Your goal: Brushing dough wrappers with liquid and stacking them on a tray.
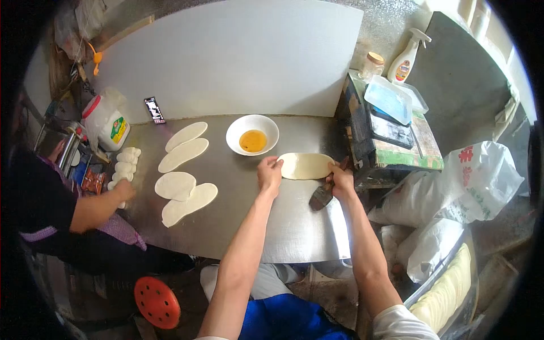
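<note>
Between my two hands an oval sheet of dough (307, 166), its surface glossy, is held by its two ends. My left hand (269, 173) pinches its left end. My right hand (341, 176) grips the right end and also keeps hold of a brush (321, 197), whose dark bristles point down toward the table. Just beyond my left hand stands a white bowl (273, 135) with orange-yellow liquid (253, 140) in it. Several flat ovals of dough (189, 204) lie to the left on the metal table (246, 212), two of them overlapping.
A co-worker's hand (124, 190) is at a row of dough pieces (127, 161) on the far left. A phone (154, 110) leans against the white panel (238, 59). Right of the table, a stand (395, 157) bears trays and a spray bottle (403, 63). A red stool (157, 302) is below.
</note>
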The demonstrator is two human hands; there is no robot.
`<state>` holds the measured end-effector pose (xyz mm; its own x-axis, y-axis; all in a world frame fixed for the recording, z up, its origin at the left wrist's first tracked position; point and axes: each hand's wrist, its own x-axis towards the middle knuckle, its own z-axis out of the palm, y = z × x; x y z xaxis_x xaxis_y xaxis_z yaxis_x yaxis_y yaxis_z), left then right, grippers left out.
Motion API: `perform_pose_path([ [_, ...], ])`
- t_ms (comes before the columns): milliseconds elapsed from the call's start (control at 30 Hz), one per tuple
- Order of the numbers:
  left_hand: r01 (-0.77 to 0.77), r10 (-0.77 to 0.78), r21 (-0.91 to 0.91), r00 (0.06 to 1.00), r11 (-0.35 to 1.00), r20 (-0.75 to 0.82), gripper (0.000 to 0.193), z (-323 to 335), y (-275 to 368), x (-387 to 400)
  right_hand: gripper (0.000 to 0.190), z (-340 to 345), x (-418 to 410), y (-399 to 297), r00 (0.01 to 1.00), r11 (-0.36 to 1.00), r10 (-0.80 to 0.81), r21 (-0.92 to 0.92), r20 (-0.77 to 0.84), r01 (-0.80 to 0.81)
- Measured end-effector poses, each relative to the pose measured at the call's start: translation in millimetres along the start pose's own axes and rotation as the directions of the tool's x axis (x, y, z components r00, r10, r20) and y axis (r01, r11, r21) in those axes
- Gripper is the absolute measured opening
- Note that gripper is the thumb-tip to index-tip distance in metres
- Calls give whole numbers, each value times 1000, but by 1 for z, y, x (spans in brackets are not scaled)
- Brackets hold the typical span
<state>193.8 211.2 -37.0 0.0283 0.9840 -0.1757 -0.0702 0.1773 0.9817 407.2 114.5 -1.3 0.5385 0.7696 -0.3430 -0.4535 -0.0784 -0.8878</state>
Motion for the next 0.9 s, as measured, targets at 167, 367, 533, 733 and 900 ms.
perform_pose_path([
  [167,-259,264,123,964,958,-30,40,-32,5,-23,54,-27,-26,1,999,920,-26,392,31,12],
  [367,-306,310,-79,950,949,36,20,-124,27,-107,53,-17,-72,23,914,870,184,374,361,-322],
  [533,-381,398,144,910,913,-114,17,-218,35,-123,35,167,4,-20,845,744,-426,-405,325,531],
  [733,-282,435,442,851,852,-295,24,-273,54,-101,46,237,112,-2,713,148,-474,-751,517,643],
  [900,-111,357,490,823,864,-443,30,-351,30,-83,31,272,4,-31,748,430,-291,-617,596,659],
])
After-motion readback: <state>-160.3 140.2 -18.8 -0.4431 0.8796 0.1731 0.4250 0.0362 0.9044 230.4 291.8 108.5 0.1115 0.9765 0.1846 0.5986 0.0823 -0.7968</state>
